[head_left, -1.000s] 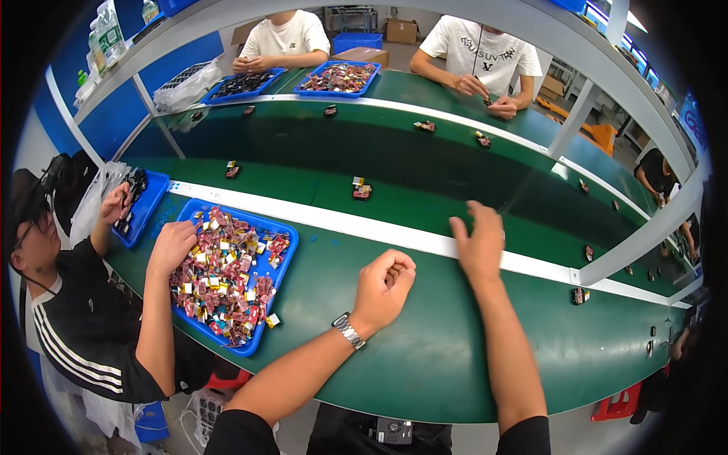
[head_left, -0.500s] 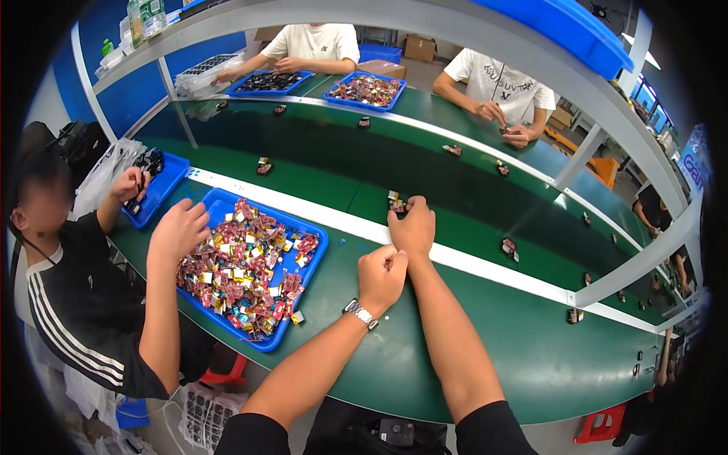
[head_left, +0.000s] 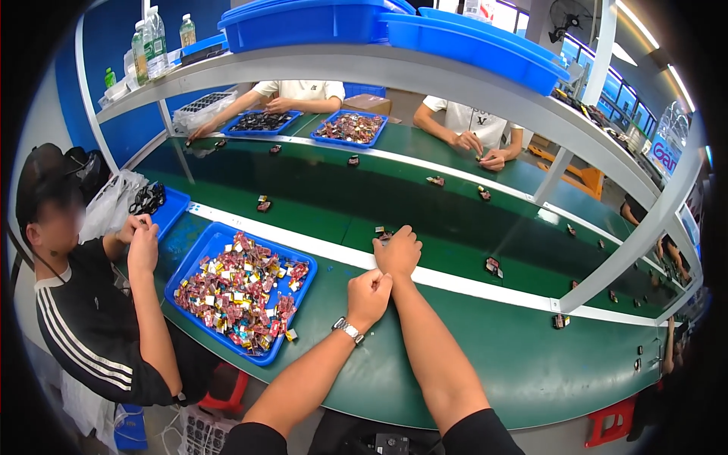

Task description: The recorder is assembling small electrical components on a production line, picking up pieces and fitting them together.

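Blue tray [head_left: 199, 258] of small wrapped parts sits at the bench's near-left edge. Your left hand [head_left: 368, 297] is a closed fist beside it; whether it holds anything I can't tell. Your right hand [head_left: 397, 253] curls over a small dark part [head_left: 381, 234] at the white strip [head_left: 485, 287]. Looks light, rigid, small: pinch its sides with fingertips.

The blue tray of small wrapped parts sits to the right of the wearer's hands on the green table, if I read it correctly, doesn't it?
Not quite: the head view shows the blue tray to the left of the wearer's hands, not the right. It does sit on the green table, in front of the neighbouring person. The left hand is a closed fist near the white strip; the right hand rests at the belt's edge.
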The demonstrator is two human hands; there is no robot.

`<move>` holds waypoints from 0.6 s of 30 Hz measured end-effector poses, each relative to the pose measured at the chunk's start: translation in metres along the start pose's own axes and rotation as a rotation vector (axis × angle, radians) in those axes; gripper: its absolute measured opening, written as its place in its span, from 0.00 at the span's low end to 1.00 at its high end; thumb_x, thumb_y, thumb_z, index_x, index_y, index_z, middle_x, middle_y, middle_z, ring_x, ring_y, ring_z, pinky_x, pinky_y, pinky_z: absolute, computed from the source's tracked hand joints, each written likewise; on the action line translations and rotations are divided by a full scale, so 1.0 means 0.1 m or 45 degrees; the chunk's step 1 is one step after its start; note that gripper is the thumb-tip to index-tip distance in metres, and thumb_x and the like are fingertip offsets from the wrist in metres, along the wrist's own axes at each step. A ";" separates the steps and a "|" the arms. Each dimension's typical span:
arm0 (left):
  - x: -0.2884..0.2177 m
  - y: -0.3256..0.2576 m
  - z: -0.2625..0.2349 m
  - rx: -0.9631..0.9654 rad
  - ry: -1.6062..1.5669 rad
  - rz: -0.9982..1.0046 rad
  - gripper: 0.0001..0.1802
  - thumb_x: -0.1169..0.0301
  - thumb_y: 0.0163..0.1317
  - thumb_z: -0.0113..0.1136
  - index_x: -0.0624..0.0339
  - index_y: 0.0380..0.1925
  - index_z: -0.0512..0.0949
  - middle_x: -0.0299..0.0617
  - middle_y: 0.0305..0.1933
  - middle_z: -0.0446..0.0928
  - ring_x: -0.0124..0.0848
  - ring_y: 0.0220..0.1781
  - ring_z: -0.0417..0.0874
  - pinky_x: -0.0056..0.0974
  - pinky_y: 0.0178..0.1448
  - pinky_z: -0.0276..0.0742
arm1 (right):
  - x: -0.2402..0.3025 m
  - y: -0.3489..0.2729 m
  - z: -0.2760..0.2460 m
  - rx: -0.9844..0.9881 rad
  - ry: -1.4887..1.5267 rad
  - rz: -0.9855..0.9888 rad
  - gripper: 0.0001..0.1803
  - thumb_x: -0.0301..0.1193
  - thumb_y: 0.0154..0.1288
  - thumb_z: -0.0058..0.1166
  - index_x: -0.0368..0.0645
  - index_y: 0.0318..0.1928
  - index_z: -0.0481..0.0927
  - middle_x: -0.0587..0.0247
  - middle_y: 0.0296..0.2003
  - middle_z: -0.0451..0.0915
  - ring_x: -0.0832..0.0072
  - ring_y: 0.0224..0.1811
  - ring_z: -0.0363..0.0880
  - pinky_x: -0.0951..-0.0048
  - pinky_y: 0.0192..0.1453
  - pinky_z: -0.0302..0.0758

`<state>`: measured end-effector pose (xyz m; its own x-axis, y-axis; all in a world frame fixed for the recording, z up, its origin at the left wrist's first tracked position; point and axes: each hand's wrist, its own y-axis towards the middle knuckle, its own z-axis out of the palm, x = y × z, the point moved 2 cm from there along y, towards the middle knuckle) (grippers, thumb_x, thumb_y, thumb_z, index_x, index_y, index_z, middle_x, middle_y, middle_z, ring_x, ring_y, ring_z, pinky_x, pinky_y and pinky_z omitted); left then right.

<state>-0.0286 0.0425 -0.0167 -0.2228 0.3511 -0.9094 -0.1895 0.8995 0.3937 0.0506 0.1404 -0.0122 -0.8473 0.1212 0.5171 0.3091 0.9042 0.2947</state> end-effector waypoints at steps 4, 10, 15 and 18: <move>0.06 0.03 -0.04 0.009 0.007 -0.001 0.19 0.72 0.62 0.59 0.67 0.15 0.66 0.36 0.13 0.61 0.21 0.19 0.58 0.36 0.22 0.56 | -0.11 0.02 0.09 -0.063 0.103 -0.041 0.22 0.32 0.51 0.63 0.36 0.43 0.69 0.45 0.42 0.78 0.48 0.46 0.77 0.51 0.50 0.75; 0.06 0.03 -0.06 -0.007 -0.002 -0.014 0.19 0.71 0.62 0.60 0.66 0.16 0.66 0.35 0.13 0.62 0.21 0.19 0.59 0.35 0.23 0.58 | -0.30 0.01 -0.01 -0.125 0.078 -0.213 0.18 0.30 0.52 0.60 0.37 0.42 0.71 0.48 0.39 0.79 0.51 0.46 0.75 0.51 0.49 0.75; 0.06 0.00 -0.05 -0.019 0.069 0.017 0.19 0.70 0.61 0.60 0.68 0.16 0.67 0.43 0.12 0.62 0.26 0.17 0.59 0.39 0.23 0.59 | -0.35 -0.04 -0.10 -0.143 0.033 -0.111 0.24 0.33 0.51 0.67 0.37 0.45 0.72 0.49 0.41 0.77 0.52 0.49 0.75 0.53 0.51 0.75; 0.06 0.00 -0.02 0.000 0.051 0.009 0.20 0.70 0.62 0.60 0.67 0.16 0.67 0.38 0.13 0.61 0.23 0.18 0.59 0.37 0.23 0.58 | -0.52 0.11 -0.14 -0.043 0.122 -0.112 0.32 0.34 0.51 0.69 0.31 0.54 0.72 0.48 0.42 0.81 0.51 0.48 0.77 0.54 0.55 0.75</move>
<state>-0.0320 0.0436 -0.0215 -0.2621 0.3464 -0.9007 -0.1877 0.8972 0.3997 0.1045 0.1378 -0.0246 -0.8272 0.0008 0.5619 0.2512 0.8950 0.3687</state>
